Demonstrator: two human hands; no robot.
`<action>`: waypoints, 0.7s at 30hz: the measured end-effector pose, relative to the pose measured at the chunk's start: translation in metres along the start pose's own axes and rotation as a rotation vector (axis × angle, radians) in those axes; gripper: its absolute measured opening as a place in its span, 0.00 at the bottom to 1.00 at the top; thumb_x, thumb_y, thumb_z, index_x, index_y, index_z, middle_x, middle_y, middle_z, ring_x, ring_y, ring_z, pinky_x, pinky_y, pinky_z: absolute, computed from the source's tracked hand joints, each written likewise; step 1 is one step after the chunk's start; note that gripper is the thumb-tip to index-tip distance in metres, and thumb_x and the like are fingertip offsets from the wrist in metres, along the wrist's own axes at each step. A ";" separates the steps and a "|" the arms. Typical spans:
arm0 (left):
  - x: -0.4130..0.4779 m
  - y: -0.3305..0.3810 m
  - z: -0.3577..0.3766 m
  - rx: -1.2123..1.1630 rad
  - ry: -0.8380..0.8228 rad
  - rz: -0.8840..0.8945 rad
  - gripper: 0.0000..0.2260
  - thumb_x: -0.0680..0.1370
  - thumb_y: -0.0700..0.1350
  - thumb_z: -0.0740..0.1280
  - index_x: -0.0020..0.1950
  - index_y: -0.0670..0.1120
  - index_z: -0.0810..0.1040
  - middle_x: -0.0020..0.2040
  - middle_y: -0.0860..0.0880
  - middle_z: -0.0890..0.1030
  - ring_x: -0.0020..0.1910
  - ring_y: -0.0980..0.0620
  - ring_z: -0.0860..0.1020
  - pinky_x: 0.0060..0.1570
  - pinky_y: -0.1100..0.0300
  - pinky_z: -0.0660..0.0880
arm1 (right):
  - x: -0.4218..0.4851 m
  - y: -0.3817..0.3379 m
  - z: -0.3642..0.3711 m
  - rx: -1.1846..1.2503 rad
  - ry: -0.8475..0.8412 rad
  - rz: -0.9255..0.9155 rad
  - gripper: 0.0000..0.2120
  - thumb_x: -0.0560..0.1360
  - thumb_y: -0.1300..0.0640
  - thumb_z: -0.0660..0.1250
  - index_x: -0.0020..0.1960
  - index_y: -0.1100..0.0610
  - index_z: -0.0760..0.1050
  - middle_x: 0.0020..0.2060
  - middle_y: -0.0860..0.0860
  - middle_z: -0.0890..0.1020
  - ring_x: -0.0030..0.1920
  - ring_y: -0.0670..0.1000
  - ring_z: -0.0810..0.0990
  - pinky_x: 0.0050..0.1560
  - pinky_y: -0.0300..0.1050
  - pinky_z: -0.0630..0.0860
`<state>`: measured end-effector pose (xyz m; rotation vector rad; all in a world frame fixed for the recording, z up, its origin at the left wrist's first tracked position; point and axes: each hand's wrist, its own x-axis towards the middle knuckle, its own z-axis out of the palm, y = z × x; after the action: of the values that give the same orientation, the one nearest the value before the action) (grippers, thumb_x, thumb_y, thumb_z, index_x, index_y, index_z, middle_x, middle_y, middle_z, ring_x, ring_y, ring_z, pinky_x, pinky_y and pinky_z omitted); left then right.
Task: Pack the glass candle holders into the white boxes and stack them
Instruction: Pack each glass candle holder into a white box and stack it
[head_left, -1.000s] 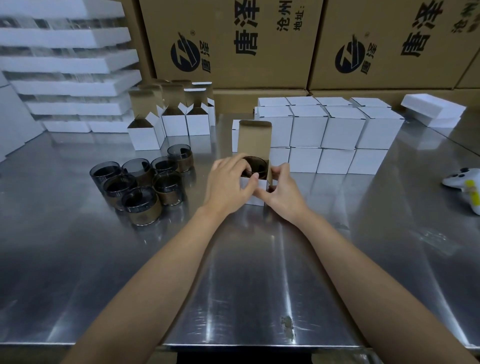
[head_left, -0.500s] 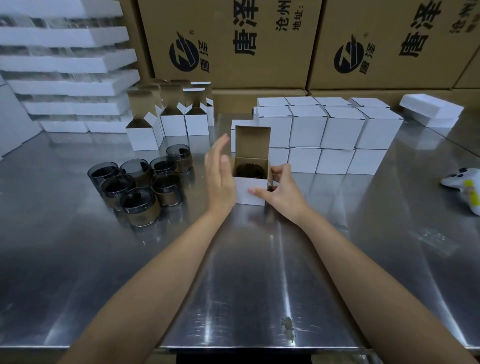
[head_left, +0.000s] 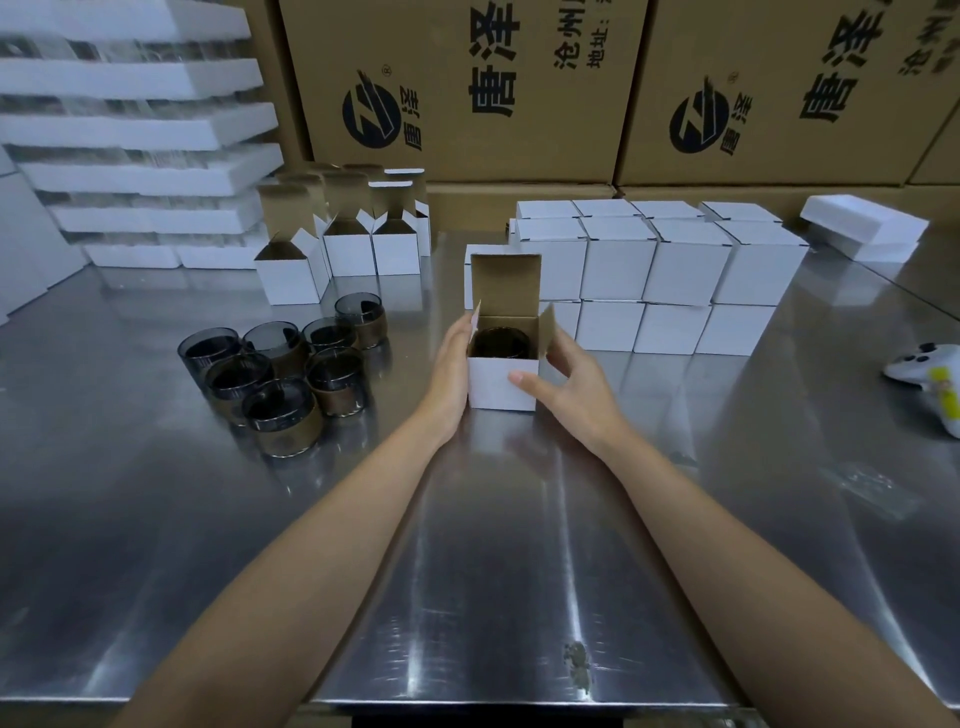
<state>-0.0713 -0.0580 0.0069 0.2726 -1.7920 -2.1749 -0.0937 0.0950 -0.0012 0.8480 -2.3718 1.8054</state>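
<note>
An open white box (head_left: 501, 382) stands on the steel table (head_left: 498, 545) at the middle, its lid flap upright. A dark glass candle holder (head_left: 500, 343) sits inside it. My left hand (head_left: 451, 371) lies flat against the box's left side, fingers straight by the left flap. My right hand (head_left: 569, 382) grips the right side, thumb on the front face and fingers behind the right flap. Several loose smoky candle holders (head_left: 283, 369) stand in a cluster to the left. Closed white boxes (head_left: 654, 275) are stacked two high behind the box.
Several open empty white boxes (head_left: 340, 249) stand at the back left. White foam trays (head_left: 135, 135) are piled at the far left, large cardboard cartons (head_left: 467, 88) line the back. A white controller-like device (head_left: 930, 371) lies at the right edge, foam pieces (head_left: 865, 226) behind it.
My left hand, which pushed the candle holder into the box and then lifted away open, has come back down flat against the box's left side. The right hand stayed on the box.
</note>
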 end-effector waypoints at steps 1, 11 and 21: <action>-0.001 0.000 0.000 0.010 -0.011 0.014 0.15 0.84 0.46 0.55 0.67 0.48 0.74 0.60 0.48 0.80 0.55 0.54 0.80 0.45 0.66 0.77 | -0.001 0.000 0.001 -0.013 -0.014 -0.034 0.32 0.75 0.53 0.72 0.75 0.48 0.64 0.70 0.43 0.72 0.71 0.41 0.68 0.72 0.40 0.64; 0.000 0.002 -0.005 0.069 -0.062 0.082 0.19 0.78 0.35 0.56 0.66 0.48 0.74 0.62 0.48 0.79 0.58 0.54 0.77 0.55 0.64 0.73 | 0.001 -0.003 0.004 -0.040 0.021 -0.009 0.10 0.83 0.54 0.59 0.63 0.50 0.73 0.63 0.44 0.74 0.64 0.40 0.71 0.63 0.36 0.66; -0.004 0.001 -0.007 0.084 -0.068 0.143 0.08 0.81 0.38 0.60 0.47 0.51 0.74 0.41 0.59 0.80 0.37 0.64 0.78 0.33 0.70 0.72 | 0.006 -0.010 0.014 0.352 0.132 0.117 0.15 0.79 0.63 0.61 0.60 0.47 0.68 0.55 0.45 0.78 0.54 0.40 0.78 0.53 0.34 0.73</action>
<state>-0.0654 -0.0630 0.0067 0.0865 -1.8813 -2.0363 -0.0901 0.0785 0.0048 0.5983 -2.0970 2.2910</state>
